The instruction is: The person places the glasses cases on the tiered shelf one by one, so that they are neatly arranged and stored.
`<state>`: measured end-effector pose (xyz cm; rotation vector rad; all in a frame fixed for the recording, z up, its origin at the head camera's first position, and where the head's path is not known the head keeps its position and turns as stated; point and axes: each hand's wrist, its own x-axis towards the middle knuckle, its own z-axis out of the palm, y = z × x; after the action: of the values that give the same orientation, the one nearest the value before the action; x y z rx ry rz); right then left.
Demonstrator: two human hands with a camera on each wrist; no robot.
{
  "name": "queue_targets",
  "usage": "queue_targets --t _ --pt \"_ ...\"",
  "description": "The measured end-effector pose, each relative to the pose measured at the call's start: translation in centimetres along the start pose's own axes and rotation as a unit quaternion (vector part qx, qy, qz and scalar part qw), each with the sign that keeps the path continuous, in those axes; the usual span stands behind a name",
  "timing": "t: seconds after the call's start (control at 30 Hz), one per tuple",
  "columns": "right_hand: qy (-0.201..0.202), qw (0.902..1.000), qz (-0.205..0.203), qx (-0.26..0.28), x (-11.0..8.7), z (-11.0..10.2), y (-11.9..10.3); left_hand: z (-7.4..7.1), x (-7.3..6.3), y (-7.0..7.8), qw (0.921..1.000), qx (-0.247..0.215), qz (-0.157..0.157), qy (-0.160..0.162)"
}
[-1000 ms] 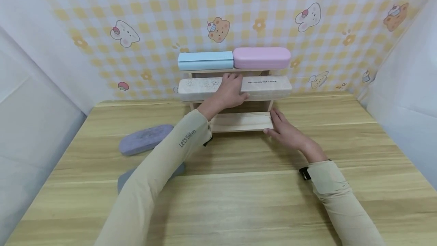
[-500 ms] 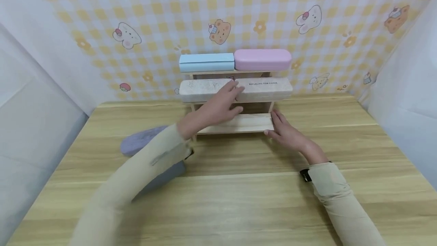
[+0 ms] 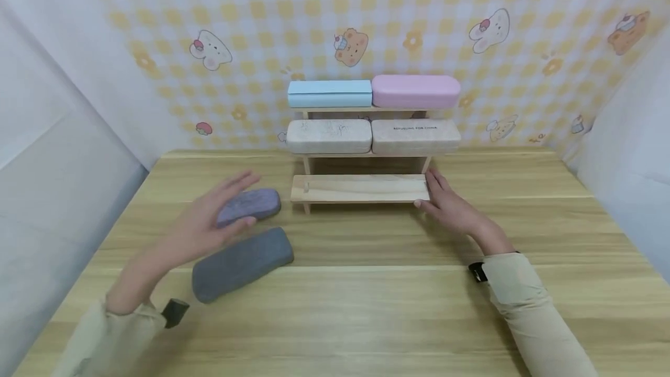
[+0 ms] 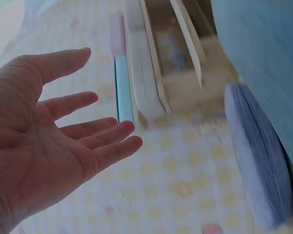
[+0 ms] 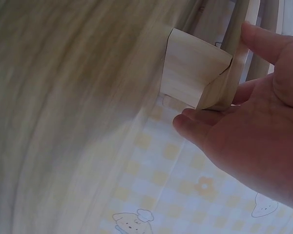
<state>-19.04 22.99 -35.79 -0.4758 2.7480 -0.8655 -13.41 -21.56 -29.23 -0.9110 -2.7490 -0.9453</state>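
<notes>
My left hand (image 3: 198, 228) hovers with fingers spread over the left of the table, holding nothing. Behind it lies a purple-grey glasses case (image 3: 256, 202), partly covered by the hand. A dark grey glasses case (image 3: 243, 265) rests nearer to me, just right of the left wrist. My right hand (image 3: 451, 209) holds the right end of the lowest board of a three-tier wooden shelf (image 3: 361, 189); in the right wrist view its thumb lies on the board's edge and its fingers reach around the end. The lowest board is bare.
The top tier bears a light blue case (image 3: 330, 95) and a pink case (image 3: 416, 92). Side by side on the middle tier sit two pale cases, one patterned (image 3: 328, 137) and one lettered (image 3: 416, 138). A checked cloth (image 3: 293, 28) hangs behind the table (image 3: 366, 319).
My left hand has let go of the patterned pale case on the middle tier and swung down left toward the two loose cases. The right hand stays at the shelf.
</notes>
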Motion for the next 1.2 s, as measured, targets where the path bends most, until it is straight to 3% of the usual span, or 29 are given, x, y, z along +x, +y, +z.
queue_targets --t 0.1,0.2,0.43,0.6,0.73,0.87,1.2 --pt "-0.001 1.0000 0.000 0.002 0.0 -0.2 0.1 -1.0 -1.0 -2.5 0.9990 -0.016 -0.036 0.018" --pt "0.000 1.0000 -0.001 0.006 0.0 -0.1 0.0 -1.7 -1.9 -4.6 0.9967 -0.033 -0.074 0.008" --pt "0.003 1.0000 0.005 0.002 -0.1 0.3 -0.1 -1.5 -3.2 -8.6 0.9852 -0.025 -0.160 -0.056" --pt "0.003 1.0000 0.009 0.000 -0.3 -0.1 0.0 -1.1 -3.3 -10.8 0.9790 -0.027 -0.177 -0.098" --pt "-0.001 1.0000 0.008 0.002 -0.2 0.0 -0.2 -0.8 -3.5 -11.8 0.9736 -0.035 -0.189 -0.123" --pt "0.000 1.0000 0.005 -0.003 -0.1 0.0 -0.3 -0.7 -3.4 -12.2 0.9701 -0.037 -0.202 -0.129" --pt "-0.008 0.9999 0.009 -0.003 0.0 -0.2 -0.2 -0.5 -1.7 -12.1 0.9695 0.007 -0.217 -0.114"
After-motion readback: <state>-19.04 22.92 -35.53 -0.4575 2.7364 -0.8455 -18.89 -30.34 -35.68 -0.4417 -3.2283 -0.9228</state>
